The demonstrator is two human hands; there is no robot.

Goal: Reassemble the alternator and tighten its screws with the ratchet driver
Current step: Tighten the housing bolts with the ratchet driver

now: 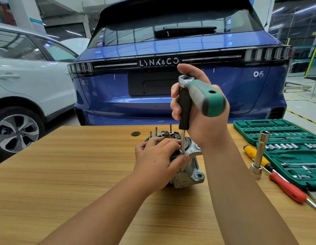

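The grey cast-metal alternator [187,167] sits on the pale wood-grain workbench [65,174], a little right of its middle and close to the person, with its open face turned up so the fasteners can be reached from above. Several thin studs [156,131] stand out of that face at about twelve o'clock from the left hand.

The left hand [157,161] lies over the top of the housing with fingers curled down around its edge, thumb tip just beside the socket; I would guess it is there to stop the body turning under torque and to steady the tool's tip.

The right hand [198,110] is wrapped closed around the black shaft grip of the green-and-grey ratchet driver [203,98], with the handle jutting out toward four o'clock. The steel extension [182,140] drops straight down to a socket seated on a screw at the housing's rim, upright, presumably so the socket does not slip off.

At three o'clock from the alternator lie an open green socket-set case [277,131], a tall chrome L-shaped socket wrench [259,154], a yellow-handled screwdriver [251,152] and a red-handled screwdriver [286,188], all within reach.

Behind the bench stands a blue hatchback [171,50].
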